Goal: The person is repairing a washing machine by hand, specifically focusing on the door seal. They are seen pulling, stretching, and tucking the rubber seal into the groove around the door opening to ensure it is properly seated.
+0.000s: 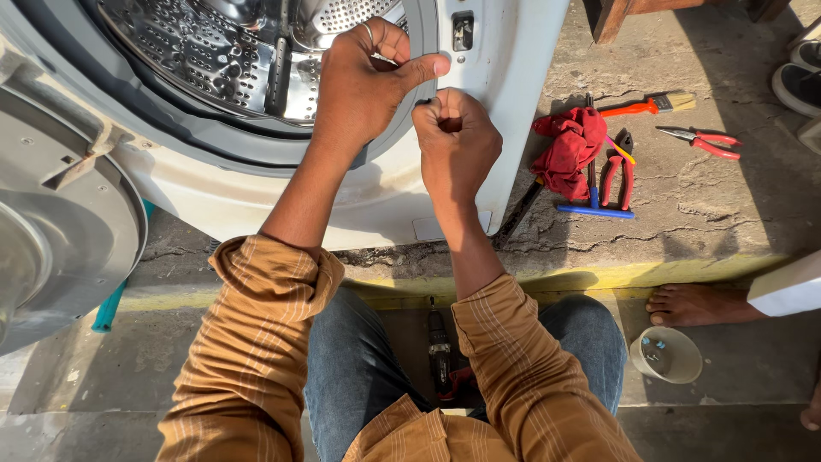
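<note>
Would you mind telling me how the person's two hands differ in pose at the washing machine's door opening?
The left hand is spread, its fingers pressing the grey door seal, while the right hand is balled into a fist. The left hand sits higher, over the drum opening; the right hand is lower, against the white front panel. Both work the same spot on the seal's rim. Whether the fist grips anything is hidden.

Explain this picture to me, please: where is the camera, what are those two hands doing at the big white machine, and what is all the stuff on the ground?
The camera sits on the person's head, looking down at their own arms. Both hands work at the grey door seal of a white front-loading washing machine, its steel drum open. The left hand presses the seal's edge; the right hand is a closed fist against it, and whether it grips anything is hidden. On the concrete lie a red rag, red-handled pliers, a paintbrush and a small cup. A drill lies between the knees.
</note>
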